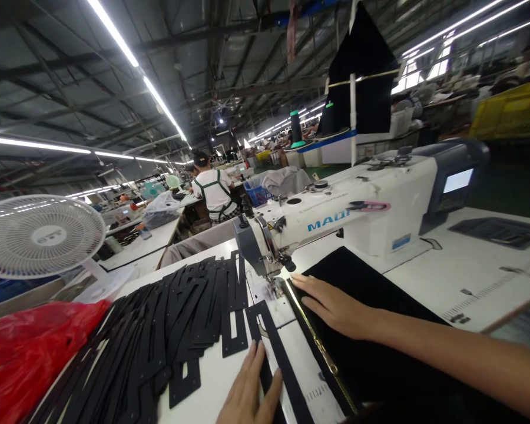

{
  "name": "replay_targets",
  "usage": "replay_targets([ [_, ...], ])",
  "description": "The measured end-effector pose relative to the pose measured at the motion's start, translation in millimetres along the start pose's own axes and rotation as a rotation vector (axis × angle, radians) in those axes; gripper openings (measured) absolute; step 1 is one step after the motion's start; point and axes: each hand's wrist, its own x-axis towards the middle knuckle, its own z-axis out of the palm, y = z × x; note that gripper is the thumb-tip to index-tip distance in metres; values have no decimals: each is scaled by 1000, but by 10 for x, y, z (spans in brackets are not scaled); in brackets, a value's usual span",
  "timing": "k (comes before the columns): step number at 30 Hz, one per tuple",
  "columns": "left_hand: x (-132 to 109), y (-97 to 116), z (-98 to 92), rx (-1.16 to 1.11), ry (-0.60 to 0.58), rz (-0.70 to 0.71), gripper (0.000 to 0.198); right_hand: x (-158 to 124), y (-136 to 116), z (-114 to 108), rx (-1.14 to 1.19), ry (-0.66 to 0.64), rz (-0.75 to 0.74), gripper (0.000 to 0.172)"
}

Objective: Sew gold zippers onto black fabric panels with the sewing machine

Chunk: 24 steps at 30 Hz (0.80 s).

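Note:
My right hand (331, 305) lies flat with fingers stretched out on a black fabric panel (371, 294) beside its gold zipper (311, 333), fingertips close to the needle of the white sewing machine (357, 215). My left hand (249, 391) rests flat, fingers together and extended, on a black cut frame piece (276, 347) that runs toward the presser foot (274, 282). A fanned stack of several black cut frame pieces (159, 335) lies to the left of the machine on the white table (221, 377).
A white desk fan (39, 235) and a red plastic bag (22, 347) sit at the left. Behind, a person in a white shirt (214, 191) sits facing away. A control panel (454, 182) is on the machine's right end. Yellow crates (510, 109) stand far right.

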Motion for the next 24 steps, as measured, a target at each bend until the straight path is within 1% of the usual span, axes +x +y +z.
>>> replay_targets([
  [1, 18, 5, 15, -27, -16, 8, 50, -31, 20, 10, -23, 25, 16, 48],
  [3, 76, 13, 55, -81, -27, -19, 52, -93, 42, 34, -105, 10, -3, 46],
  [6, 220, -17, 79, -127, -1, -164, 59, -168, 10, 54, -195, -34, -51, 47],
  [8, 313, -70, 15, -182, 4, -212, 54, -214, -45, 55, -225, -46, -50, 47],
  [9, 347, -98, -44, -222, 12, -209, 49, -238, -78, 55, -237, -54, -50, 47],
  [11, 383, -134, -188, -285, 89, -187, 42, -289, -141, 65, -263, -60, -59, 48],
  [13, 405, -112, -305, -299, 214, -156, 41, -334, -192, 88, -288, -41, -75, 47],
  [15, 455, -28, -328, -277, 279, -128, 44, -362, -223, 118, -304, -17, -91, 46],
  [16, 500, 31, -298, -261, 286, -122, 44, -369, -230, 131, -306, -10, -100, 46],
  [18, 623, 153, -177, -229, 272, -110, 39, -371, -230, 149, -298, 2, -124, 44],
  [19, 692, 204, -106, -222, 243, -104, 36, -369, -225, 154, -290, 10, -135, 44],
  [21, 822, 267, 4, -240, 150, -113, 34, -368, -213, 157, -275, 25, -154, 45],
  [24, 941, 251, 41, -327, -7, -188, 38, -372, -203, 157, -266, 36, -158, 46],
])
